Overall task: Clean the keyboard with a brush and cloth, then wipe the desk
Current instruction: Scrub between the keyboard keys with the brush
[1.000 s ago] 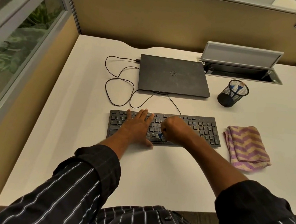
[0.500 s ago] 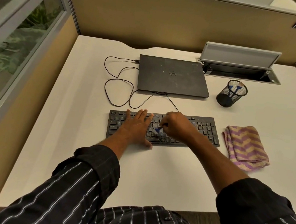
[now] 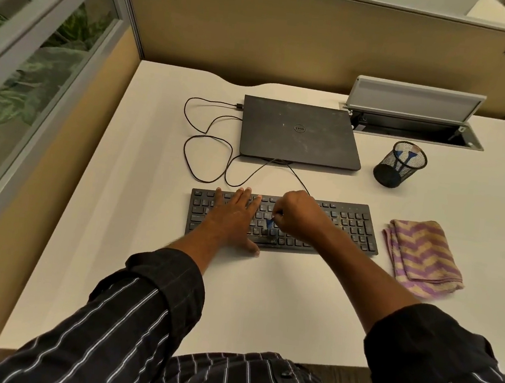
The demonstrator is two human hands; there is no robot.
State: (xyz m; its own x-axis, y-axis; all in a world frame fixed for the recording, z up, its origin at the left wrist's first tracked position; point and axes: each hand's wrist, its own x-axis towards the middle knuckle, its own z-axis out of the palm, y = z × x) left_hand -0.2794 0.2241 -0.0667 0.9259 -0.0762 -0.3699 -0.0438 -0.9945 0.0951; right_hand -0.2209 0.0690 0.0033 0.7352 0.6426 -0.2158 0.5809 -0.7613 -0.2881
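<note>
Your left hand (image 3: 236,217) lies flat on the keyboard (image 3: 350,226). Your right hand (image 3: 297,214) pinches the brush (image 3: 269,224) over mid keys; cloth (image 3: 421,259) just right.

The keyboard (image 3: 350,229) is matt black plastic, gritty with dust near its middle. At twelve o'clock the laptop (image 3: 297,133) lid is matt and smudged. At three the cloth (image 3: 422,256) looks coarse and woven. The cup (image 3: 393,172) at one is black wire mesh. The desk (image 3: 118,208) is smooth and matt; my sleeves (image 3: 145,305) are striped fabric.
</note>
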